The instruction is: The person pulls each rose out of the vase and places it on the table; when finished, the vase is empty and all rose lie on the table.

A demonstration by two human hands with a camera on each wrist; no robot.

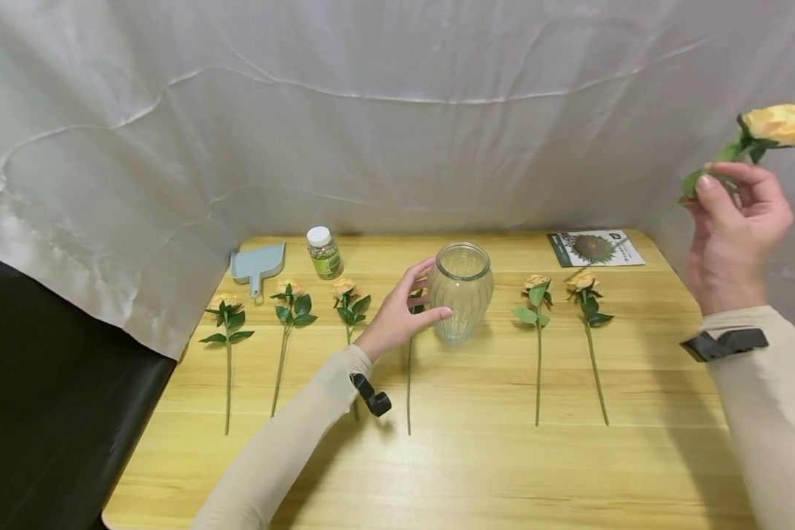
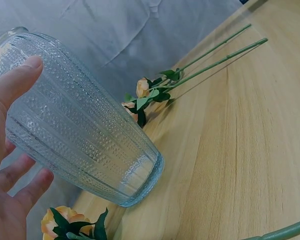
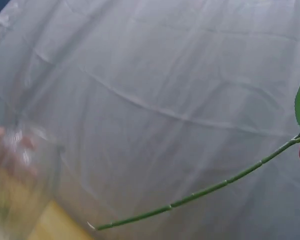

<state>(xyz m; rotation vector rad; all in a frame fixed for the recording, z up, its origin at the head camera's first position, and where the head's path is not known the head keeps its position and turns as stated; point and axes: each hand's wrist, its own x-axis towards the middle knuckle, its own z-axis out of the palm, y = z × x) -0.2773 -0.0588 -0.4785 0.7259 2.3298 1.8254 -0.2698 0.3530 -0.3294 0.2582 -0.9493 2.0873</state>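
My left hand [image 1: 397, 313] is around the left side of a ribbed clear glass vase [image 1: 465, 302], thumb in front and fingers behind. In the left wrist view, the thumb lies over the pebbled glass of the vase [image 2: 85, 120], whose base is near the wood. Raised at the far right, my right hand [image 1: 738, 221] pinches a yellow artificial rose [image 1: 782, 124] just below its bloom. Its long green stem [image 3: 200, 192] slants down toward the vase, the tip short of the glass. Behind the left hand lies another rose, its stem [image 1: 408, 383] showing below.
Three roses lie left of the vase, the outermost rose [image 1: 228, 320] near the table's left side. To its right lie a rose [image 1: 536, 302] and another rose [image 1: 589, 305]. Along the back are a blue-grey dustpan [image 1: 258, 263], a white-capped jar [image 1: 324, 252] and a printed packet [image 1: 596, 248].
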